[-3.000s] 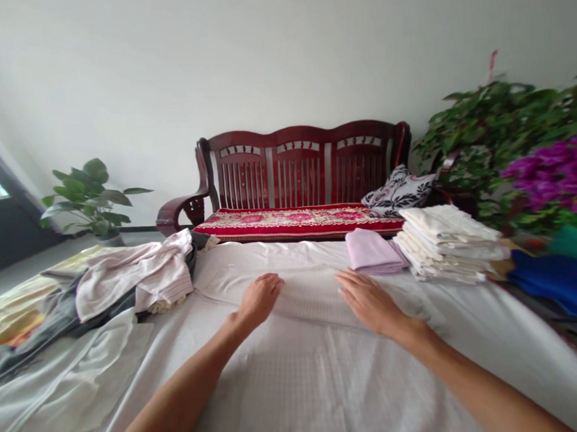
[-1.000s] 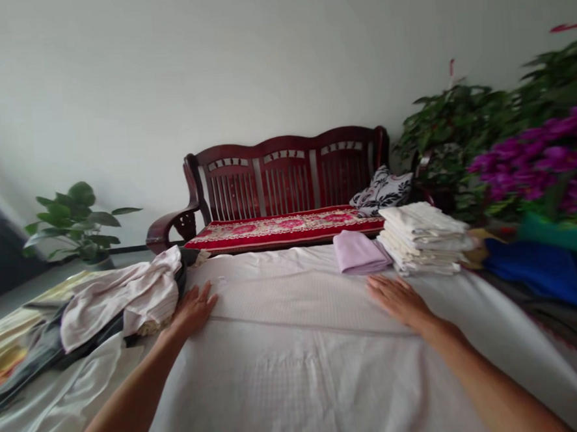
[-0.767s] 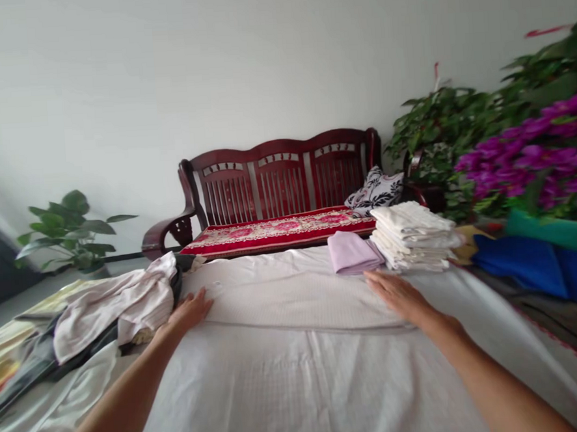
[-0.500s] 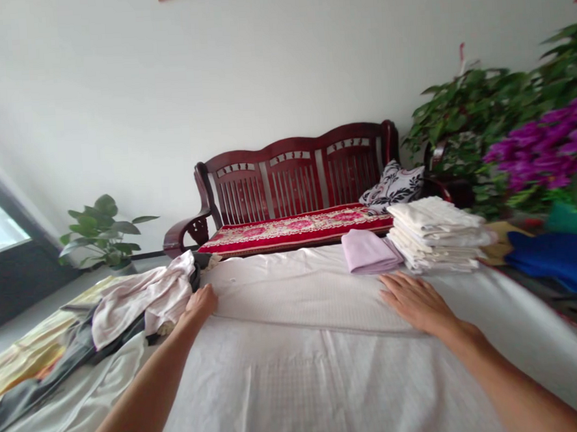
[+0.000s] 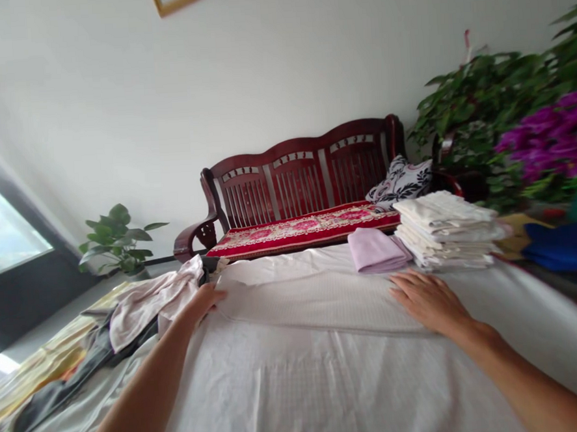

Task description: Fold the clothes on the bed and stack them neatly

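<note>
The right hand (image 5: 429, 300) lies flat and spread on the ribbed white cloth (image 5: 313, 302); the left hand (image 5: 206, 300) touches its end, grip unclear. Folded lilac cloth (image 5: 376, 250) sits just beyond.

Daylight from glass pane (image 5: 6, 227) at left, near-white glare. Wall (image 5: 289, 66) dull grey, shadows soft. Purple flowers (image 5: 552, 138) at right blurred; wide-angle stretch toward edges.

A bench (image 5: 297, 176) bears a cushion (image 5: 404, 181) — above, apparently a picture frame (image 5: 187, 2).
</note>
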A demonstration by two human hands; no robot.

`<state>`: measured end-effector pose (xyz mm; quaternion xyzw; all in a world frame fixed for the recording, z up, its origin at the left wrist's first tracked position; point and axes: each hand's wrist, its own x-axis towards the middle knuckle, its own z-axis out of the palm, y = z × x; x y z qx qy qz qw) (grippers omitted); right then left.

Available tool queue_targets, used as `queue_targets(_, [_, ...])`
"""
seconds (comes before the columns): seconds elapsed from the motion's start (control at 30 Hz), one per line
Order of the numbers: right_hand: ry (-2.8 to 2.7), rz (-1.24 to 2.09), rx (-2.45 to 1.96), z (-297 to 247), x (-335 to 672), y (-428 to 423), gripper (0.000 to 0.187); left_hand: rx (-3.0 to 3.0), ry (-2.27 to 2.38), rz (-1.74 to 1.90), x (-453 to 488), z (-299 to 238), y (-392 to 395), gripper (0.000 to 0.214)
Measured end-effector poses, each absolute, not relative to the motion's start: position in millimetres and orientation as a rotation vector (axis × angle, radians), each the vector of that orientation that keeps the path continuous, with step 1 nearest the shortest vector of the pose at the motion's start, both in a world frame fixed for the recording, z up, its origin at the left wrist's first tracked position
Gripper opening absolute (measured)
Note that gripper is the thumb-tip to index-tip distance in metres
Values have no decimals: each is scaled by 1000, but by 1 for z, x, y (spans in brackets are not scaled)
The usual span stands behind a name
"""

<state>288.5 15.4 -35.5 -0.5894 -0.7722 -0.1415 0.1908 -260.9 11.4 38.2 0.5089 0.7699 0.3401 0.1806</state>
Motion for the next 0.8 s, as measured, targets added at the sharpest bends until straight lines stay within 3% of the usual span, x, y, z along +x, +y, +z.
queue_targets(0.2, [-2106,-413,-1483,-12,271,6,37,1461,1838,1296,-212,52,6,52])
queue_targets(0.33, [-1936,151,-1301,4,233,-6,37,1645,1587,1407,-138,45,0,50])
queue_targets(0.53, [-1663,1098,-1247,-11,191,-16,48,2016,1301,910,-61,-1,-14,66])
queue_targets(0.67, [-1583,1209,-1292,-19,190,-14,51,2151,1387,852,-61,-12,-25,52])
queue_targets(0.8, [-1649,1115,-1337,-20,191,-9,49,2332,1618,787,-62,-5,-32,33])
